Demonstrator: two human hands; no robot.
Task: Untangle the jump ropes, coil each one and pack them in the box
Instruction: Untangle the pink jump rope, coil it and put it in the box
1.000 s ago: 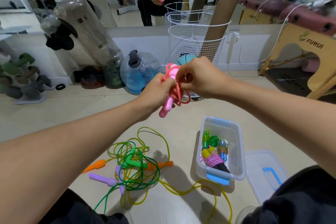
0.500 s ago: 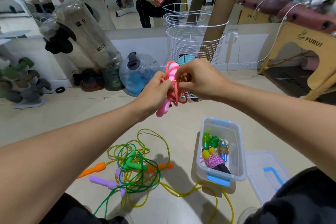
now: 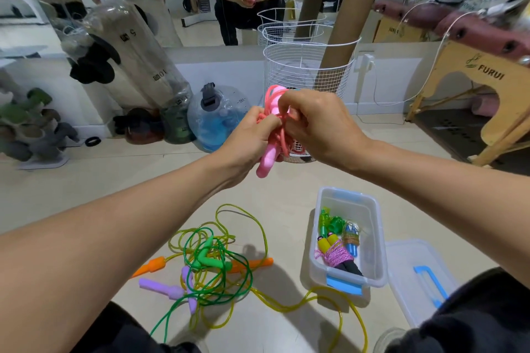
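Gripping as before, left hand [image 3: 252,135] and right hand [image 3: 318,126] have drawn closer around the bundled pink jump rope [image 3: 272,135], handle hanging down.

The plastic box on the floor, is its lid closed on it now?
No, the plastic box stands open with coiled ropes inside, and its lid lies on the floor beside it.
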